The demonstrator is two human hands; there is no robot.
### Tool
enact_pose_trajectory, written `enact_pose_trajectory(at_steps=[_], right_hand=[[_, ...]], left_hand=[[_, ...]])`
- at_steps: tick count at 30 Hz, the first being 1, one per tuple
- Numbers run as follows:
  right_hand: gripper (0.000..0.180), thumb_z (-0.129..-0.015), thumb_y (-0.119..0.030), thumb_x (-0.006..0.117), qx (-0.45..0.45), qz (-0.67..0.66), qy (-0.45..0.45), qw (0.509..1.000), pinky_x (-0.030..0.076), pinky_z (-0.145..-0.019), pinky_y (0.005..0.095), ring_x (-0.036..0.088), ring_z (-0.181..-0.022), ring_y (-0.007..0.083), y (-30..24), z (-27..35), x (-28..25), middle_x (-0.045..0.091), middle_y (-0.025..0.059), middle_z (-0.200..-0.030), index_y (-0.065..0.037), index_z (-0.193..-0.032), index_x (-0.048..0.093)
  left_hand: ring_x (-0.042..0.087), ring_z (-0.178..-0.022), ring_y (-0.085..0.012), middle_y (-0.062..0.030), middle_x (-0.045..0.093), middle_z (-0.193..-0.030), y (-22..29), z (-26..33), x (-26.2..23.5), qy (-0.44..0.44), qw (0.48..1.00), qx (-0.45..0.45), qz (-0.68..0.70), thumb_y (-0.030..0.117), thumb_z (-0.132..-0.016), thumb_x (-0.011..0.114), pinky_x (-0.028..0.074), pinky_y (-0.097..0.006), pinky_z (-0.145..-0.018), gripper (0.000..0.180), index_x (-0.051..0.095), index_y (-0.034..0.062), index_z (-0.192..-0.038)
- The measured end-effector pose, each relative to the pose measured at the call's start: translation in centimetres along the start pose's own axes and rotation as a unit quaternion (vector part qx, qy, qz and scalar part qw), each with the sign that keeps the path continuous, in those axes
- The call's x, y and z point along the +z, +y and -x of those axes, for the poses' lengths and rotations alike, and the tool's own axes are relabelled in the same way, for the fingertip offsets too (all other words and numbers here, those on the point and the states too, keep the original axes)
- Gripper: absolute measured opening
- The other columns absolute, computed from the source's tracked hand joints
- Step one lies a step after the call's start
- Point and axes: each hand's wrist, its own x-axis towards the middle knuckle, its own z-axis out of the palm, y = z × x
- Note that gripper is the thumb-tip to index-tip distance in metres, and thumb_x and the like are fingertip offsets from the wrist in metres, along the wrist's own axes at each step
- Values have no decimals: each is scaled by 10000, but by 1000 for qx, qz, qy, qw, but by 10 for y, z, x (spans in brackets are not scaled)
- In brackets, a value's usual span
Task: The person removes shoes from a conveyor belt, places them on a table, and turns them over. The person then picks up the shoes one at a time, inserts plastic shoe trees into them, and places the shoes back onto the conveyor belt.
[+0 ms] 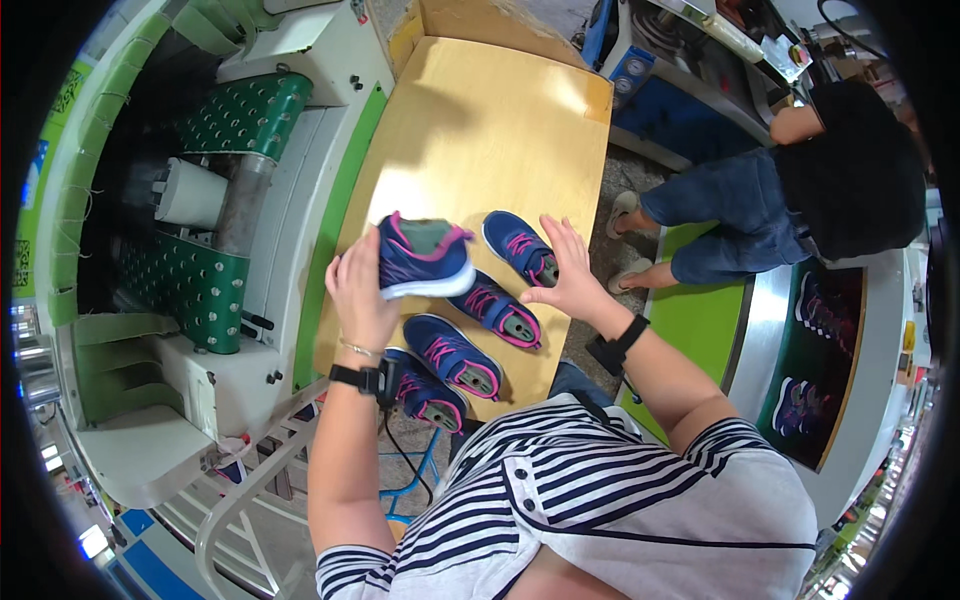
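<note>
A navy sneaker with pink trim and a white sole is raised above the wooden table, its grey-green inside showing. My left hand grips it from the left side, with the fingers partly hidden behind it. My right hand is open, thumb and fingers spread, beside the heel of another navy sneaker. Whether it touches that heel I cannot tell. More matching sneakers lie nearer to me: one in the middle, one below it, and one partly hidden by my left wrist.
The pale wooden table has a raised board at its far end. Left of it stands a machine with a green studded belt. At the right, a person stands by another machine, near a conveyor carrying several shoes.
</note>
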Motion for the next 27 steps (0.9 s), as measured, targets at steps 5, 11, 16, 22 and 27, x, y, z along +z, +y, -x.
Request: enact_pose_trajectory(at_steps=[5,11,16,22,27], right_hand=[[1072,-753,-124,884,40,-565,-254,784,296,-1169,359,378,-1404,197,-107,-21,-35,376,105,-1538,-86,-1585,210],[906,-826,-121,791,-18,-506,-25,862,304,-1176,412,374,-1437,274,-151,-7,3,387,175,-1528,-50,-1553,256],[905,-825,-365,795,-168,-165,-30,971,185,-1179,619,226,-1481,447,-133,-8,-9,300,208,-1584,-98,-1543,314],[835,-779,-223,798,38,17,54,998,378,-1087,501,444,-1278,449,-20,9,6,444,263,-1411,-59,-1484,382],[721,-834,-72,724,101,-143,19,984,455,-1047,388,568,-1266,338,20,10,26,591,223,-1318,-60,-1475,396]], left_hand=[[478,-1334,-305,-94,553,-1428,36,4,-25,62,988,142,-20,35,-708,781,244,-481,-1156,850,423,78,-1477],[427,-1388,-313,-113,406,-1543,57,30,-24,-95,220,-354,904,540,-936,631,303,-491,-1178,840,303,50,-1535],[442,-1376,-359,-129,405,-1542,53,41,-33,-59,479,-309,820,779,-819,537,372,-630,-1097,1003,320,115,-1538],[493,-1306,-361,-27,356,-1578,1,10,-117,98,451,-182,868,655,-784,714,499,-525,-923,951,317,241,-1543],[512,-1274,-372,-185,538,-1403,-70,17,-123,303,373,-305,822,508,-842,749,509,-472,-936,832,447,-8,-1422]])
